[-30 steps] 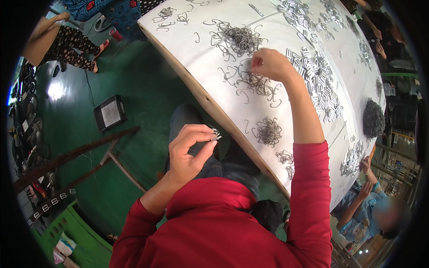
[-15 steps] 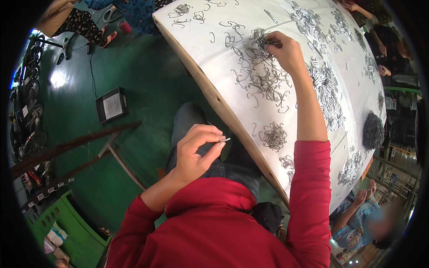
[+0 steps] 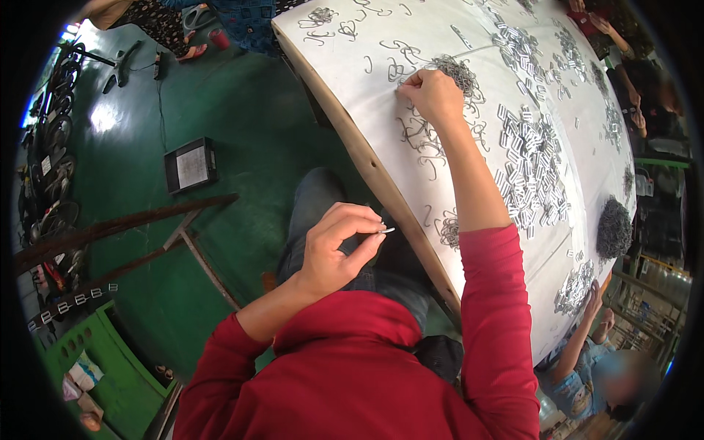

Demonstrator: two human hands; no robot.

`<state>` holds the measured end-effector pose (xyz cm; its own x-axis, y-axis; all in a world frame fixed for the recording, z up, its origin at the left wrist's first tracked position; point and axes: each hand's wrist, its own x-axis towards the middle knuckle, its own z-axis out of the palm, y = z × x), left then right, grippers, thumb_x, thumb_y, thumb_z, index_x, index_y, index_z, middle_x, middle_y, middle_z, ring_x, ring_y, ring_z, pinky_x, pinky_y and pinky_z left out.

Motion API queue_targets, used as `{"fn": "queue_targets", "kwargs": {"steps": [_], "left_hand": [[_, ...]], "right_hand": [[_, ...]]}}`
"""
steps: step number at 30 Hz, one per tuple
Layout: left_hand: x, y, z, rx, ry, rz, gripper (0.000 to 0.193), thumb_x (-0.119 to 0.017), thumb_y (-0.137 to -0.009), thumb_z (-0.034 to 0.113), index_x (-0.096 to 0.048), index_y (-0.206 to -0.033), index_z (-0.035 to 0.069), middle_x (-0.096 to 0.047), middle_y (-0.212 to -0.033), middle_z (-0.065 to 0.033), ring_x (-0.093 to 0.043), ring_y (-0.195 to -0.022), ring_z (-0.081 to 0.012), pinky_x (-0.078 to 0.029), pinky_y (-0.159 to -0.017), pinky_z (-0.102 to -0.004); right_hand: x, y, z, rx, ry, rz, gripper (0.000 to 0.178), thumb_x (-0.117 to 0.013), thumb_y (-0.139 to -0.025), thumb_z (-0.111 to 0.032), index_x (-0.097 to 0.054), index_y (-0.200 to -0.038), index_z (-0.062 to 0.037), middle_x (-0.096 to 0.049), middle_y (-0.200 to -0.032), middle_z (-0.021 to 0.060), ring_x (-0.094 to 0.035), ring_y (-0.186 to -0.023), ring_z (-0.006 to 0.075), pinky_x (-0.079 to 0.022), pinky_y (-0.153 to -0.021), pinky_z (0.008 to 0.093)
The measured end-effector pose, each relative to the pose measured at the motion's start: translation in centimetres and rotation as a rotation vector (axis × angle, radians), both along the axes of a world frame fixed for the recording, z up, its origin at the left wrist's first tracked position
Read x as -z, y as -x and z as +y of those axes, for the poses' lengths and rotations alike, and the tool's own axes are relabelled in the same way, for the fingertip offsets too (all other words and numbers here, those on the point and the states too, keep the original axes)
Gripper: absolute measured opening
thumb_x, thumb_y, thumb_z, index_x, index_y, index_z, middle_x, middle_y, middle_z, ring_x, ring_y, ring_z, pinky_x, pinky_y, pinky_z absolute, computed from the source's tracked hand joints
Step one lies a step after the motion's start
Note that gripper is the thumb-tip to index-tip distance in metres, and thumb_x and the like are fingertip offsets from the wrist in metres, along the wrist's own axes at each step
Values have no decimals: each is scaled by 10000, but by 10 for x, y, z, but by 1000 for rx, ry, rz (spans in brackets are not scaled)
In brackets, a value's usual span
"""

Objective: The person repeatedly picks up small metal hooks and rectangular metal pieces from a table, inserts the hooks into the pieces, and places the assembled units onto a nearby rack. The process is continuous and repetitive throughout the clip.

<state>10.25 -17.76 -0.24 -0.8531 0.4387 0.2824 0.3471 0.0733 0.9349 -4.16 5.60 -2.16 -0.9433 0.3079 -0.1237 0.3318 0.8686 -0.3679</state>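
Note:
My left hand [image 3: 341, 246] is held over my lap, short of the table edge, with thumb and fingertips pinching a small silvery metal piece [image 3: 388, 230] seen edge-on. Out over the white-covered table, my right hand [image 3: 434, 95] is closed, its fingertips pressed together near the surface; what they hold, if anything, is hidden. Around that hand lie loose bent wire hooks [image 3: 422, 139]. A denser tangle of wire hooks [image 3: 458, 73] sits just beyond it to the right. Slotted metal buckles [image 3: 539, 158] are heaped farther right.
The table's wooden edge [image 3: 352, 139] runs diagonally past my knees. A dark wire heap [image 3: 614, 229] lies on the right. Co-workers' hands [image 3: 592, 301] reach in there. At left stand a rusty metal frame [image 3: 125, 229], a green bench [image 3: 121, 367] and a black tray [image 3: 191, 167] on the floor.
My right hand has drawn left, out of the dense hook tangle, to its near-left side. My left hand keeps its pinch on the metal piece. The view has shifted slightly.

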Motion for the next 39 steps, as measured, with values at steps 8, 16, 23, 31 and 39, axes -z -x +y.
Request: {"fn": "queue_targets", "kwargs": {"steps": [8, 16, 23, 31, 39], "left_hand": [[7, -2, 0, -36, 6, 20, 122, -706, -723, -7, -646, -823, 31, -646, -854, -83, -608, -777, -217, -480, -699, -309], [8, -6, -7, -63, 36, 19, 138, -703, -716, -42, -655, -828, 23, -654, -825, -91, -624, -752, -206, -485, -670, -289], [5, -15, -3, -45, 19, 58, 160, -711, -709, -43, -662, -842, 32, -659, -845, -86, -633, -767, -197, -498, -678, -286], [-1, -27, 5, 35, 3, 95, 148, -698, -726, -37, -651, -856, 17, -655, -850, -93, -632, -781, -216, -494, -685, -291], [11, 26, 61, 149, -15, 71, 124, -597, -836, 88, -660, -927, 31, -641, -880, -98, -617, -812, -257, -487, -713, -329]], "right_hand": [[1, -7, 11, -16, 187, 4, 230, -616, -767, -233, -664, -852, -26, -680, -842, 151, -657, -789, 271, -497, -731, 381], [-64, -166, -60, 48, 1054, -28, 92, -606, -881, -126, -601, -893, -35, -565, -783, -32, -473, -723, 53, -391, -674, 207], [-53, -215, -77, 15, 1234, 195, 52, -634, -860, -83, -596, -859, -48, -469, -1091, 17, -440, -815, 78, -366, -712, 213], [-50, -227, -77, -64, 1116, 454, 30, -602, -869, -70, -584, -870, -46, -456, -1165, 62, -466, -914, 119, -411, -780, 266], [-52, -269, -66, -183, 748, 617, 110, -666, -787, -82, -584, -860, -68, -538, -1057, 100, -482, -961, 245, -385, -849, 334]]}}
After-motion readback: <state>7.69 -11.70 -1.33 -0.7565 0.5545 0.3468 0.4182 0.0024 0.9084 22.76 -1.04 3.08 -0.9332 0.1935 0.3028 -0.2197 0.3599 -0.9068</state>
